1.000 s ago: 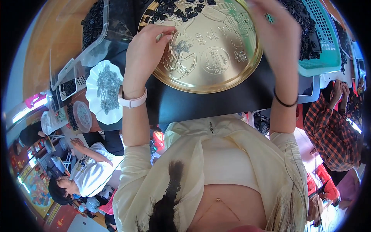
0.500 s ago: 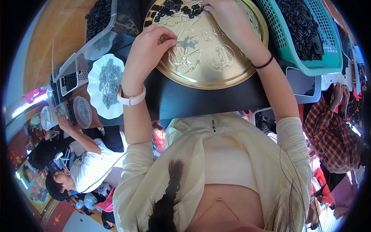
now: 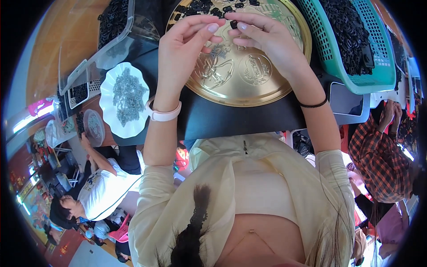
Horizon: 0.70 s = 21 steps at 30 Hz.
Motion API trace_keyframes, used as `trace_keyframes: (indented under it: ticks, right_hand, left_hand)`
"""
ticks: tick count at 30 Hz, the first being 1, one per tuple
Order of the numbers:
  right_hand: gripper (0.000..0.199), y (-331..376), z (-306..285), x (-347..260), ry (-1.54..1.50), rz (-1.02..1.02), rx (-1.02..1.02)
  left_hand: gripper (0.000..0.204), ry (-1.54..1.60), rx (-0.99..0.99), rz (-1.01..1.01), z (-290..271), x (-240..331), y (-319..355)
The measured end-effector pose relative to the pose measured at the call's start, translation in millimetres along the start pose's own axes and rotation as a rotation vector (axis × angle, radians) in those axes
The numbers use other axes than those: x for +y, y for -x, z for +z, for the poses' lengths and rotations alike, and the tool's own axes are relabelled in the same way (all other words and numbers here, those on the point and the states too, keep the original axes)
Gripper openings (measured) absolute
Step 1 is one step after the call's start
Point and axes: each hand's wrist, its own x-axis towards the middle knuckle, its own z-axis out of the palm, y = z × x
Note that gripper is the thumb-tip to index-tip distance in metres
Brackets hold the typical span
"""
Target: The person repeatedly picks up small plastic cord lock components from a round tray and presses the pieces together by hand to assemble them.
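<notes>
My right hand [image 3: 269, 38] pinches a small black plastic piece [image 3: 233, 25] between thumb and fingers, above a round gold tray [image 3: 231, 95]. Close beside it, fingertips nearly touching, is my left hand [image 3: 189, 38]; its thumb and forefinger are drawn together, and whatever they hold is too small to make out. More black plastic pieces [image 3: 200, 7] lie scattered at the tray's far side. A little heap of clear or silvery bits [image 3: 219, 52] rests on the tray, partly hidden by my left hand.
To the left stands a white scalloped dish [image 3: 106, 109] of small silvery pieces, near a clear plastic bin [image 3: 129, 33]. A green basket [image 3: 378, 82] of black parts is on the right, above a tablet-like device [image 3: 347, 100]. Other people sit at both sides.
Both hands have come together over the tray's middle. My left hand left the silvery heap; my right hand drew back from the black pieces with one in its fingers.
</notes>
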Motion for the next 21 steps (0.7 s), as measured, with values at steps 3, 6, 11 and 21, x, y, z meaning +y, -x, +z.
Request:
trace_keyframes:
  ticks: [3, 6, 11, 21]
  right_hand:
    - [0.028, 3.5, 2.9, -2.3, 0.057, -0.042, 0.015]
    - [0.027, 4.0, 0.4, -0.5, 0.085, -0.109, 0.036]
    - [0.024, 3.9, 6.3, 3.2, -0.089, -0.072, 0.033]
    - [0.018, 6.7, -0.5, 16.8, 0.948, -0.475, -0.007]
  left_hand:
    - [0.015, 0.01, 0.013, 0.055, 1.0, -3.9, 0.0]
    - [0.013, -0.103, 0.012, 0.03, 5.0, -10.5, 1.7]
    - [0.015, -0.2, 0.044, 0.18, 19.1, -18.7, 4.1]
    - [0.021, -0.144, 0.301, 0.221, -5.9, -14.0, -3.5]
